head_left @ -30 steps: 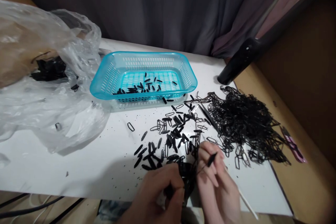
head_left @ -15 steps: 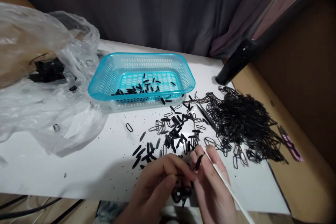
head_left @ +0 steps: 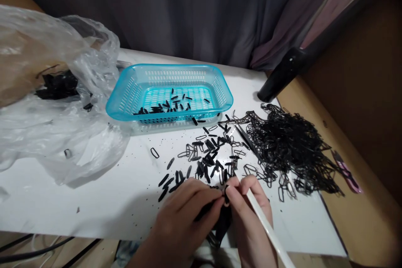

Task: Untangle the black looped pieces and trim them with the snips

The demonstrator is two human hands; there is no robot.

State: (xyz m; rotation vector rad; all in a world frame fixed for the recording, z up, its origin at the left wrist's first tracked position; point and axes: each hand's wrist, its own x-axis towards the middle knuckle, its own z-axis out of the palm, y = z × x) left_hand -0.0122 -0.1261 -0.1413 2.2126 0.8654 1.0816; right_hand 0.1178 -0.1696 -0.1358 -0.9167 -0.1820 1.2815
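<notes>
My left hand (head_left: 184,211) is closed, thumb and fingers pinching a dark piece (head_left: 221,224), apparently thin black rubber or plastic, that hangs below the fingertips. My right hand (head_left: 253,213) is closed too, with a small black strip (head_left: 226,194) at its thumb and fingertips, where both hands meet. A long white stick (head_left: 266,222) lies across the right hand, between its thumb and fingers. Just beyond the hands, small black strips (head_left: 209,160) and thin black loops (head_left: 190,151) lie scattered on the white tabletop (head_left: 103,205). Where the pieces join is hidden by the fingers.
A blue basket (head_left: 169,67) holds several black strips. At right lie a tangled black heap (head_left: 292,146), dark tweezers (head_left: 246,137) and pink-handled scissors (head_left: 348,173). A clear plastic bag (head_left: 94,134) covers the left side. A black tube (head_left: 282,75) stands at the back right.
My left hand has moved up and right, its fingertips now meeting those of my right hand. The right fingers have closed on the small black strip, and the dangling piece is more covered.
</notes>
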